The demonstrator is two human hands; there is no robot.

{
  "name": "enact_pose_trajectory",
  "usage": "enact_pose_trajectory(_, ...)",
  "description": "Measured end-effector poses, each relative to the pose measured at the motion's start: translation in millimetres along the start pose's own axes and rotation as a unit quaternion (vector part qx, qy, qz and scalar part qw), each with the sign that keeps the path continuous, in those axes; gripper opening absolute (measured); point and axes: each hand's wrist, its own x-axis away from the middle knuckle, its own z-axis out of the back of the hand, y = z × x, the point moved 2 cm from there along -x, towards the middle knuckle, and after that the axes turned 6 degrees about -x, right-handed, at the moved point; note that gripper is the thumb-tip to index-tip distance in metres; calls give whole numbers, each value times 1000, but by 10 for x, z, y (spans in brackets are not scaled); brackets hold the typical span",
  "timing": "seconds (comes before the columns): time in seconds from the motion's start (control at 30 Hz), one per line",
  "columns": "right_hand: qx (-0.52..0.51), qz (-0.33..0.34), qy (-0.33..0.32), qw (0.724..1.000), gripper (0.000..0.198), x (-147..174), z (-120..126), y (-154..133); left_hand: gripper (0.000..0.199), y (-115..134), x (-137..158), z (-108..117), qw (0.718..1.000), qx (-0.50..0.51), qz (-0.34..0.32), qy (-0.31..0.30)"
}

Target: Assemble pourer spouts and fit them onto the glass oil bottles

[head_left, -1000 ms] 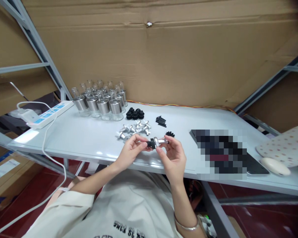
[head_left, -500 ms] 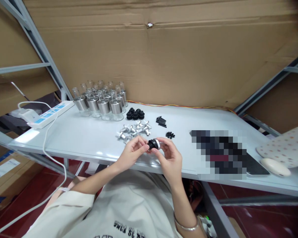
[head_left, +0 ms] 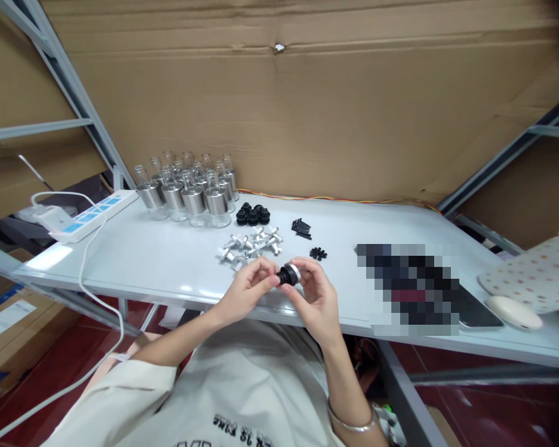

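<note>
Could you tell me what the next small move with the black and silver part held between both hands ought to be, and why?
Probably a further small twist of the black cap against the silver piece. The left hand pinches the black end and the right hand grips the silver end, above the table's near edge. Whether the two are fully seated cannot be told.

Two hands: left hand [head_left: 249, 287], right hand [head_left: 314, 295], one black-and-silver part [head_left: 289, 274] held between them. About a dozen steel-collared glass bottles [head_left: 189, 189]. Roughly five black caps [head_left: 253, 215]. One power strip [head_left: 93, 215]. One white mouse [head_left: 513, 311]. Small silver and black pieces too clustered to count.
</note>
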Motion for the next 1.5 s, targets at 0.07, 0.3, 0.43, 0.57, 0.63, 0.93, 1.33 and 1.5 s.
enact_pose_trajectory(0.07, -1, -11, 18, 1000, 27, -1, 2, 4, 30, -9, 9, -7, 1000, 15, -8, -8)
enact_pose_trajectory(0.3, -59, -47, 22, 997, 35, -37, 24, -33, 38, -26, 33, -15, 997, 55, 40, -45)
enact_pose_trajectory(0.43, -66, -43, -8, 997, 33, -55, 28, -34, 39, -13, 41, -2, 996, 44, 23, -80)
enact_pose_trajectory(0.57, -24, -27, -6, 999, 29, -66, 61, -10, 36, -15, 49, -5, 996, 64, 14, -69)
enact_pose_trajectory(0.63, 12, -24, 6, 1000, 29, -66, 72, -8, 37, -24, 49, -8, 996, 64, 19, -54)
enact_pose_trajectory(0.93, 2, -113, -69, 991, 37, 20, -9, 23, 41, -80, 40, -1, 999, 18, 16, -22)
enact_pose_trajectory(1.33, 33, -120, -115, 986, 22, 33, -34, -28, 35, 5, 29, -23, 995, -95, 5, -37)
enact_pose_trajectory(1.5, 26, -118, -120, 985, 20, 45, -37, -35, 31, 6, 42, -35, 992, -125, 19, -29)
